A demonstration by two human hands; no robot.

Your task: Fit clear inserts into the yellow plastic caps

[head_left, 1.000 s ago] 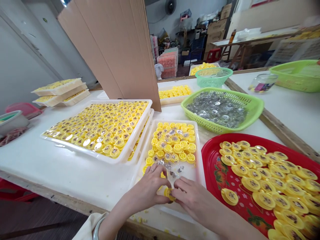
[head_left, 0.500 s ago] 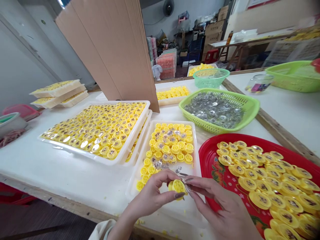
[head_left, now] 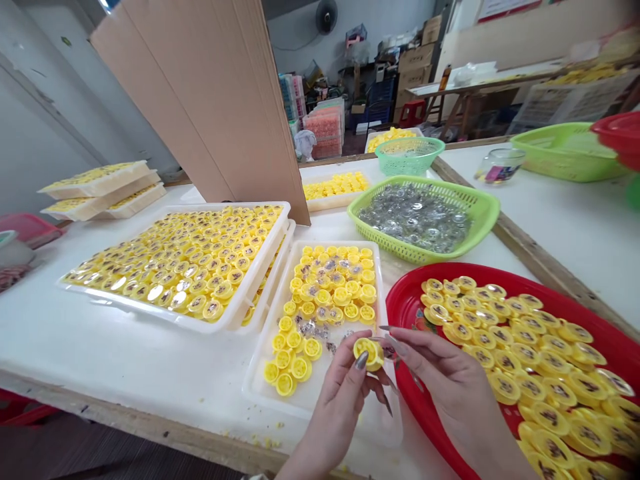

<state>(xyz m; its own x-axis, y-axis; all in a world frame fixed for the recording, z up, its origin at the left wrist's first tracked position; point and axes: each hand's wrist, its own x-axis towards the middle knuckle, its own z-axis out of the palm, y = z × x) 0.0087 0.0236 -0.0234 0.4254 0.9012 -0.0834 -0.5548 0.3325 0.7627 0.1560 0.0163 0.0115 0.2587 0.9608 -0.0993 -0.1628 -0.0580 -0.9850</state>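
Note:
My left hand [head_left: 340, 393] holds a yellow plastic cap [head_left: 369, 353] between thumb and fingers, its hollow side showing. My right hand [head_left: 445, 380] reaches in from the right with its fingertips next to that cap. A thin pointed sliver shows at those fingers, but I cannot tell if it is a tool or a long nail. Both hands are above the near white plastic tray [head_left: 320, 403], which holds yellow caps [head_left: 330, 293] and silvery flakes [head_left: 307, 328]. A red tray [head_left: 400, 373] of yellow caps [head_left: 505, 347] lies under my right hand.
To the left stands a white tray [head_left: 250, 293] packed with yellow caps. Ahead are a green basket [head_left: 425, 247] of silvery discs and tall cardboard sheets [head_left: 210, 100]. Stacked trays [head_left: 100, 190] sit at the far left. The wooden table edge [head_left: 150, 427] runs along the front.
My hands have moved apart from their low pinch and risen to the right, with the cap lifted and turned. The whole view has shifted as my head turned.

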